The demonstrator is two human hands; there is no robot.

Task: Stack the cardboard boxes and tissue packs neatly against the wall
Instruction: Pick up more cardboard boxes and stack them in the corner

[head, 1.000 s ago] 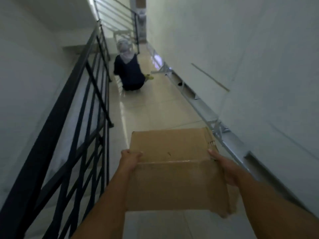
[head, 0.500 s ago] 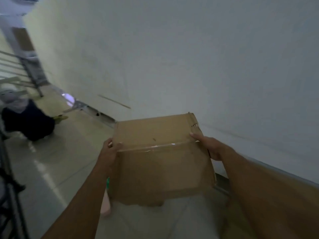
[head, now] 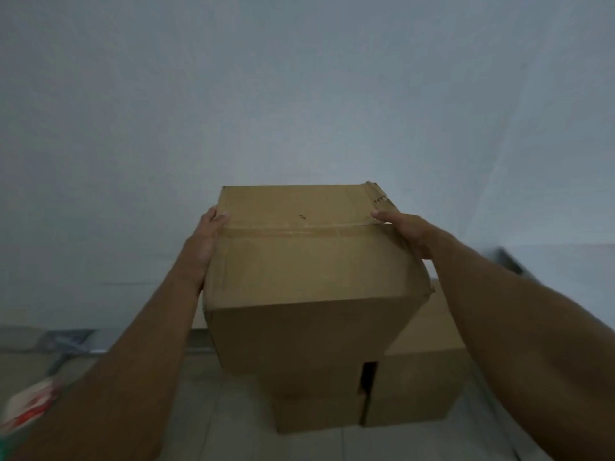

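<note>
Left hand [head: 204,242] and right hand [head: 407,232] grip the cardboard box [head: 306,261], thumbs on top; it half-hides lower boxes [head: 416,387].

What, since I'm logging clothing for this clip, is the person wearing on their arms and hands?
Nothing that shows. The left hand and right hand are bare: no gloves, and no rings that the dim picture reveals. The left forearm and right forearm are bare to the frame's edge, with no sleeve, watch or bracelet in view.
</note>
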